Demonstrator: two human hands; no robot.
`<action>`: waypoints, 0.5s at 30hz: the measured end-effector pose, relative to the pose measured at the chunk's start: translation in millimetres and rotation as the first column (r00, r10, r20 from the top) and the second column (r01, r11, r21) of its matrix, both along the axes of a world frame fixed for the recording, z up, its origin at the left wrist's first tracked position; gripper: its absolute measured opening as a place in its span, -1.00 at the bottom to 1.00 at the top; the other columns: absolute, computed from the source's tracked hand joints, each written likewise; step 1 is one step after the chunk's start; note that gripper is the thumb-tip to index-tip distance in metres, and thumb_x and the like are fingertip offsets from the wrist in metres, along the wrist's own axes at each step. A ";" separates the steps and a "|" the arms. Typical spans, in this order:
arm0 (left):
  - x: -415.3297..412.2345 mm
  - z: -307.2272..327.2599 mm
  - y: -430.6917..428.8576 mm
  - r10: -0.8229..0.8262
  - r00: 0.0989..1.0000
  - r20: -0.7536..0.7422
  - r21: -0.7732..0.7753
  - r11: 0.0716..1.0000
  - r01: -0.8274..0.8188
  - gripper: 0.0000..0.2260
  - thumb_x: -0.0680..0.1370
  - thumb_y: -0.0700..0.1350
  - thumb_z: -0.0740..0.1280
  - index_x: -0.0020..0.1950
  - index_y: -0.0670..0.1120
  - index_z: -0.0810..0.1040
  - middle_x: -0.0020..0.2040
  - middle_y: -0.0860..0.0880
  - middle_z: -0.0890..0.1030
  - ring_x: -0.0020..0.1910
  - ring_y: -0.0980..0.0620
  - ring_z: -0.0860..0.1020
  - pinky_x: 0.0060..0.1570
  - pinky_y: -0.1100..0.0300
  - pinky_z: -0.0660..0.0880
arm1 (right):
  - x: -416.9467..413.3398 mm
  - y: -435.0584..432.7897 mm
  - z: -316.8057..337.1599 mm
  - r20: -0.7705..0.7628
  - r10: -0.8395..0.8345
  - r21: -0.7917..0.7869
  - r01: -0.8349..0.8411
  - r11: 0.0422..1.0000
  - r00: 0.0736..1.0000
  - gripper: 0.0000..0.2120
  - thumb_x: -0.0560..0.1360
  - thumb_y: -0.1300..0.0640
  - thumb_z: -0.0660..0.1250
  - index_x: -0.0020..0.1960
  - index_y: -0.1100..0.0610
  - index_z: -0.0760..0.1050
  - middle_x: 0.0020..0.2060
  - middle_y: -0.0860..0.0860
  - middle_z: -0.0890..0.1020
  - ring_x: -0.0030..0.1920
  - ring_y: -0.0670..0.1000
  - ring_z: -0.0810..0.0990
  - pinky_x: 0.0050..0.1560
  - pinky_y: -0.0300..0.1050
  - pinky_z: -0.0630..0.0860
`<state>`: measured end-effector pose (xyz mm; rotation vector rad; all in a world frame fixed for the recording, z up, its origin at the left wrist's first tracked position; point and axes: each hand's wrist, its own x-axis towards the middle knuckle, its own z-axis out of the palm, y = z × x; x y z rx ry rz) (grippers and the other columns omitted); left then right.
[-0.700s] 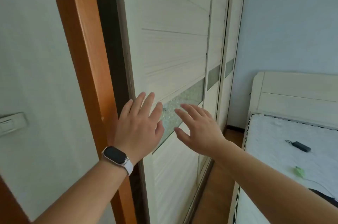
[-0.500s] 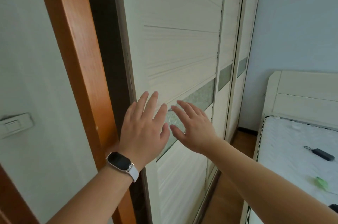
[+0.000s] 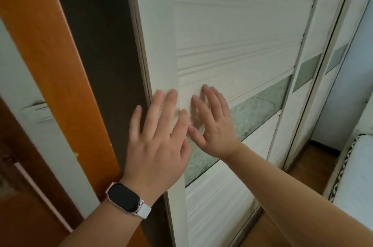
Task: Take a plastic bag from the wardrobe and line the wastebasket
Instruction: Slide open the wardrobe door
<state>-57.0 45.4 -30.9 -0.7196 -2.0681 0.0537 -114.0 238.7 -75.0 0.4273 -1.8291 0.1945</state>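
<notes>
- Head view: the white sliding wardrobe door (image 3: 232, 34) fills the middle of the view.
- The left hand (image 3: 159, 141) holds nothing and lies over the door's left edge, fingers straight and spread.
- The right hand (image 3: 217, 125), equally flat and empty, rests on the door just beside it, over the door's frosted glass strip (image 3: 260, 109).
- A smartwatch (image 3: 125, 199) sits on the left wrist, below the door's left edge.

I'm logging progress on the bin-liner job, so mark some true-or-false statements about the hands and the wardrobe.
1. The left hand and right hand are open, fingers straight, at the wardrobe door. True.
2. The right hand holds a plastic bag. False: it holds nothing.
3. A watch sits on the left wrist. True.
4. The wardrobe door is dark wood. False: it is white with a glass strip.
</notes>
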 end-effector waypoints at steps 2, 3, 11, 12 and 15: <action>-0.9 -1.0 0.4 0.017 1.000 -0.023 -0.007 1.000 -0.018 -0.59 0.57 0.02 0.20 0.38 -0.10 0.44 0.54 -0.21 0.23 0.53 -0.23 0.10 0.40 -0.23 0.16 | -6.5 -1.0 -2.3 -0.037 0.008 -0.001 -0.008 1.000 0.999 -0.41 0.58 -0.19 0.15 0.47 0.15 0.25 0.46 0.25 0.27 0.47 0.28 0.29 0.37 0.34 0.31; -0.9 -2.1 0.8 0.021 0.999 -0.034 -0.007 1.000 -0.021 -0.59 0.57 0.01 0.20 0.38 -0.10 0.43 0.55 -0.21 0.21 0.54 -0.23 0.09 0.42 -0.22 0.15 | -8.1 -1.4 -3.4 -0.047 0.013 -0.011 -0.014 1.000 0.999 -0.41 0.58 -0.20 0.13 0.46 0.14 0.25 0.46 0.24 0.26 0.47 0.28 0.29 0.37 0.34 0.31; -1.7 -2.7 2.0 -0.012 1.000 -0.016 0.003 1.000 0.012 -0.56 0.55 -0.05 0.24 0.41 -0.14 0.38 0.56 -0.23 0.14 0.55 -0.24 0.01 0.47 -0.13 0.03 | -10.7 -4.8 -3.2 -0.059 -0.005 -0.052 0.002 0.999 0.998 -0.42 0.58 -0.20 0.12 0.46 0.13 0.25 0.45 0.25 0.30 0.45 0.29 0.32 0.35 0.36 0.32; -0.8 -3.1 2.7 -0.010 1.000 -0.015 0.002 1.000 0.010 -0.56 0.55 -0.04 0.24 0.40 -0.15 0.39 0.56 -0.24 0.15 0.55 -0.24 0.02 0.46 -0.13 0.04 | -12.0 -4.3 -4.6 -0.059 -0.016 -0.051 0.013 0.999 0.998 -0.42 0.58 -0.21 0.10 0.47 0.11 0.23 0.45 0.24 0.29 0.45 0.28 0.30 0.35 0.36 0.32; -0.8 -2.1 6.1 -0.001 1.000 -0.017 0.000 1.000 0.001 -0.58 0.56 -0.05 0.20 0.39 -0.15 0.38 0.56 -0.24 0.14 0.54 -0.25 0.00 0.47 -0.14 0.04 | -20.3 -3.2 -7.4 -0.081 -0.026 -0.034 0.024 0.999 0.996 -0.41 0.59 -0.24 0.04 0.53 0.01 0.13 0.49 0.17 0.21 0.47 0.26 0.26 0.36 0.35 0.30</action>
